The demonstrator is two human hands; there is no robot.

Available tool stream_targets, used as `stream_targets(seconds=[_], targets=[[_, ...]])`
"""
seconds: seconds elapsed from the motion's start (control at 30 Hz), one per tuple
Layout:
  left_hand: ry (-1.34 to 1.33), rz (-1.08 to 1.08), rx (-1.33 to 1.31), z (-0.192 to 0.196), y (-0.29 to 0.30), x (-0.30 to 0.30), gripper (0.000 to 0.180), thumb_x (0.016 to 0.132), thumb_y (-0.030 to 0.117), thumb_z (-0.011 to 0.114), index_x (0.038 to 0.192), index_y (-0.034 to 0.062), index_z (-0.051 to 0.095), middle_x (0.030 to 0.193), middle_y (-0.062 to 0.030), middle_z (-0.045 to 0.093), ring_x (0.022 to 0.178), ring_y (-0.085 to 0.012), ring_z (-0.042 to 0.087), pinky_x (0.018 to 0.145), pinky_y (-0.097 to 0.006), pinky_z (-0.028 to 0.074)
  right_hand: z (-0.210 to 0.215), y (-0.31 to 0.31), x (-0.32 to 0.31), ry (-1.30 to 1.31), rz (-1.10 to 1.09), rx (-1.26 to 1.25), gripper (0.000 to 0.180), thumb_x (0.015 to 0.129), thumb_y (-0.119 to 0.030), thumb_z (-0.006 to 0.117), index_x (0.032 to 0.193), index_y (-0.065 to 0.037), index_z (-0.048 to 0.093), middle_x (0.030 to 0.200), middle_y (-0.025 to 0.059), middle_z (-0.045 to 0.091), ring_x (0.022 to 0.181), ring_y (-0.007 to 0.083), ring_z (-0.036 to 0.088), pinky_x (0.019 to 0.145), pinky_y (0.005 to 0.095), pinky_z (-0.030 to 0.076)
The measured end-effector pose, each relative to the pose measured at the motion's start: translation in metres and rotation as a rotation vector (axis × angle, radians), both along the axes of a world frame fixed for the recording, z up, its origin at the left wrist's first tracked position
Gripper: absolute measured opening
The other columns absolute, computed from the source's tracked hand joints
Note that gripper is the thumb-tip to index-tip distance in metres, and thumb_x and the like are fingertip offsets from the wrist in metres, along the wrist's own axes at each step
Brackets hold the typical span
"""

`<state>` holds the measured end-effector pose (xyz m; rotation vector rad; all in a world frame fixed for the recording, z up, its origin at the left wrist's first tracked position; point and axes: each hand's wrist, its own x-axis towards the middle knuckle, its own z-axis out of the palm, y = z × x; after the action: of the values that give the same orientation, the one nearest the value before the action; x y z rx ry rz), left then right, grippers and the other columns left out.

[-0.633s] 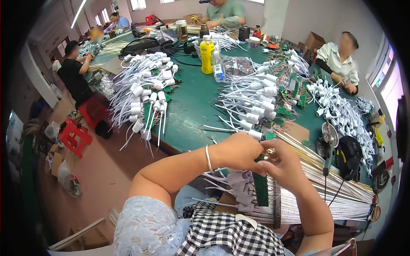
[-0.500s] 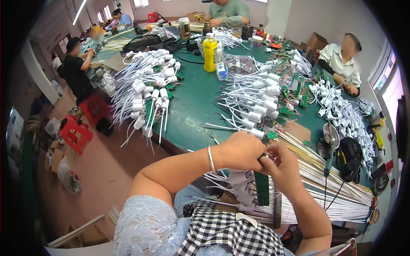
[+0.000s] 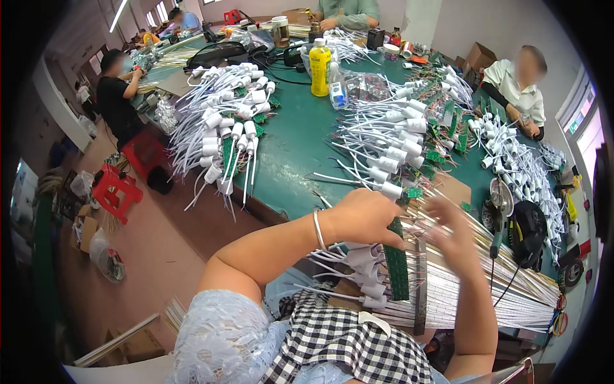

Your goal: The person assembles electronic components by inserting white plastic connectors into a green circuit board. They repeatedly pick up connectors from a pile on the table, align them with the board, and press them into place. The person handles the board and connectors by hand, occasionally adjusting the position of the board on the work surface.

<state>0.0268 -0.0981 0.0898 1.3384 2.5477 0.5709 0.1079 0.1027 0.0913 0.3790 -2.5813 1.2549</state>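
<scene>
My left hand (image 3: 366, 216), with a silver bangle at the wrist, is closed on the upper end of a long green circuit board strip (image 3: 396, 272). Thin wires stick out from the strip's right edge. My right hand (image 3: 459, 240) is lifted to the right of it, blurred, with thumb and fingers apart and nothing visible between them. Below my left hand lie white lamp holders (image 3: 368, 278) with white cables. A dark bar (image 3: 420, 288) lies across a fan of thin pale LED strips (image 3: 476, 294), under and beside my right hand.
The green table (image 3: 291, 160) carries heaps of white lamp holders (image 3: 224, 128) at left and right. A yellow bottle (image 3: 320, 69) stands mid-table. A soldering iron (image 3: 495, 240) rests by a black bag-like thing (image 3: 529, 233). Co-workers sit at the far, left and right sides.
My right hand has come away from my left hand, moving right, and its fingers have parted. My left hand stays on the circuit board strip. The view has shifted slightly.
</scene>
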Motion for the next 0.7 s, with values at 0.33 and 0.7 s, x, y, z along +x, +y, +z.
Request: stream_targets(seconds=[0.33, 0.7], targets=[[-0.063, 0.025, -0.018, -0.011, -0.01, -0.01, 0.045, 0.069, 0.052, 0.068, 0.088, 0.0109, 0.068, 0.07, -0.0139, 0.064, 0.071, -0.0343, 0.062, 0.066, -0.041, 0.048, 0.012, 0.017, 0.017, -0.093, -0.072, -0.624, 0.011, 0.087, -0.01, 0.06, 0.08, -0.004, 0.054, 0.063, -0.0013, 0.049, 0.057, 0.0057, 0.044, 0.052, 0.0207, 0.037], [-0.148, 0.046, 0.071, -0.009, -0.018, -0.009, 0.039, 0.069, 0.04, 0.077, 0.077, 0.0041, 0.063, 0.057, -0.0081, 0.059, 0.048, -0.0195, 0.054, 0.047, -0.031, 0.042, -0.029, 0.005, 0.017, 0.053, -0.08, 0.049, 0.012, 0.085, -0.012, 0.06, 0.08, -0.002, 0.056, 0.066, 0.0102, 0.056, 0.059, 0.0223, 0.054, 0.055, 0.0331, 0.042]])
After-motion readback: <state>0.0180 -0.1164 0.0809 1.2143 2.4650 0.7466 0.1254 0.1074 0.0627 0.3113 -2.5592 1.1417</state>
